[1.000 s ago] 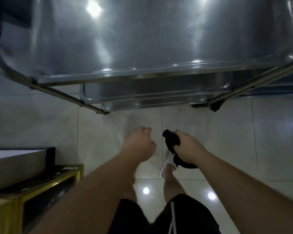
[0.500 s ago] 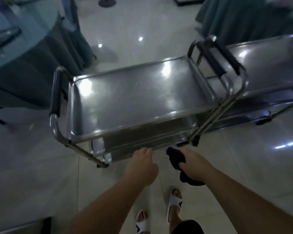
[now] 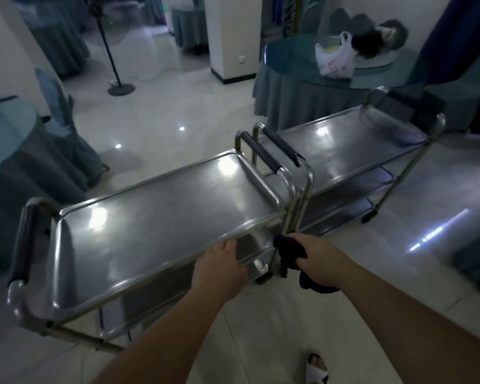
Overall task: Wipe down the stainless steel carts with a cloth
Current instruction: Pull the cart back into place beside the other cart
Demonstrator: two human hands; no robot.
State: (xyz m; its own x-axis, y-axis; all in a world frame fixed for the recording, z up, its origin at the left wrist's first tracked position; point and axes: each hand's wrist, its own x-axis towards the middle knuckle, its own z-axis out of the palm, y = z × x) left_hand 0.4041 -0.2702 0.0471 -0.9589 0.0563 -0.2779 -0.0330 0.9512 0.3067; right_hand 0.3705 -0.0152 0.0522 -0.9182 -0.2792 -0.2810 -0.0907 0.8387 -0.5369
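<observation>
Two stainless steel carts stand end to end on the tiled floor. The near cart [image 3: 155, 217] has a bare, shiny top tray and dark-gripped handles at both ends. The far cart [image 3: 352, 142] sits behind it to the right. My left hand [image 3: 219, 268] hovers at the near cart's front rim, fingers loosely curled, holding nothing. My right hand [image 3: 320, 259] is closed around a dark cloth [image 3: 290, 252], just in front of the near cart's right corner post.
A round table [image 3: 311, 79] with a teal cloth and a white plastic bag [image 3: 334, 55] stands behind the far cart. Another draped table [image 3: 9, 151] and covered chair [image 3: 58, 112] are at the left. A fan stand [image 3: 121, 88] and a white pillar [image 3: 230, 37] are farther back.
The view has tilted up from the floor and cart underside to both cart tops and the room. My hands kept their pose, now nearer the cart's front rim.
</observation>
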